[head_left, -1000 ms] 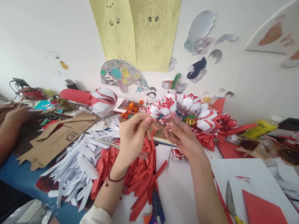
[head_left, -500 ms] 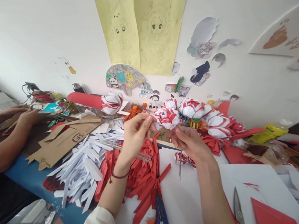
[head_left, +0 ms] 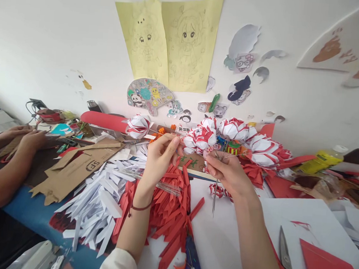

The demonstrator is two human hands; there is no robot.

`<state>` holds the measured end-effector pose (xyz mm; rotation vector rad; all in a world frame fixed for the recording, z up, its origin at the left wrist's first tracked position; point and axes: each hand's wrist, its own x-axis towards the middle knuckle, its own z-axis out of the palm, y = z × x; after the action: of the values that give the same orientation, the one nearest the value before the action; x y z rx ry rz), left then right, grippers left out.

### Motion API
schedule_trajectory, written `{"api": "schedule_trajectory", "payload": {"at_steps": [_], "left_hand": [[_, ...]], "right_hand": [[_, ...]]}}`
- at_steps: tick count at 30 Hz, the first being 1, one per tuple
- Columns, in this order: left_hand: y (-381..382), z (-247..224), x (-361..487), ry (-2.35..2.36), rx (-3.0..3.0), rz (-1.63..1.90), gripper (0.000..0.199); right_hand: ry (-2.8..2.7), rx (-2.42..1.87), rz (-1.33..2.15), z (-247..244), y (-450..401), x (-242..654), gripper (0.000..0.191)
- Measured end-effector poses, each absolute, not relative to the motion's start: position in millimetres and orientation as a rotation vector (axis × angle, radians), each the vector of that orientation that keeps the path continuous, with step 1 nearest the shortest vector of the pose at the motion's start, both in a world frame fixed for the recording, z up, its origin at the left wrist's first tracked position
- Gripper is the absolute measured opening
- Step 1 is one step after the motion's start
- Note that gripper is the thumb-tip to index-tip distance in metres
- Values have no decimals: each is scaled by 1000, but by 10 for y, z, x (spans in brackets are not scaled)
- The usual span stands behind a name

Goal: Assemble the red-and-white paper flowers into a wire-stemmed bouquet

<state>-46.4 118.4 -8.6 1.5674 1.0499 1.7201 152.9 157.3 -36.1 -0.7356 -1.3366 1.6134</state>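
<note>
My left hand (head_left: 163,154) is closed in a pinch on a thin wire stem that leads left to a white-and-red paper flower (head_left: 138,126). My right hand (head_left: 223,169) is closed on a bunch of thin metal wires (head_left: 214,199), some hanging below it and some poking up over the fingers. The two hands face each other, a little apart, in front of a white-and-red paper flower (head_left: 201,137). Under my left wrist lie more wires (head_left: 170,188) across a heap of folded red paper strips (head_left: 169,210). White paper strips (head_left: 97,204) are piled to the left.
Scissors (head_left: 286,252) with yellow handles lie at right beside red paper (head_left: 327,268). A blue tool with a lit red light (head_left: 192,262) sits at front centre. Cardboard (head_left: 77,168) lies left, near another person's hands (head_left: 31,141). A yellow bottle (head_left: 323,158) is at back right.
The paper flower on the wire has shifted slightly right and turned to show another side. Both hands keep their grip and have barely moved.
</note>
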Motion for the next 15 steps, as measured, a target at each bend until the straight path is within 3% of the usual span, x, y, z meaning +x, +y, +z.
{"api": "schedule_trajectory", "payload": {"at_steps": [15], "left_hand": [[1165,-134,-459,1076,1679,1777,16]], "right_hand": [[-1344,-726,1432,-351,1519,1545,25]]}}
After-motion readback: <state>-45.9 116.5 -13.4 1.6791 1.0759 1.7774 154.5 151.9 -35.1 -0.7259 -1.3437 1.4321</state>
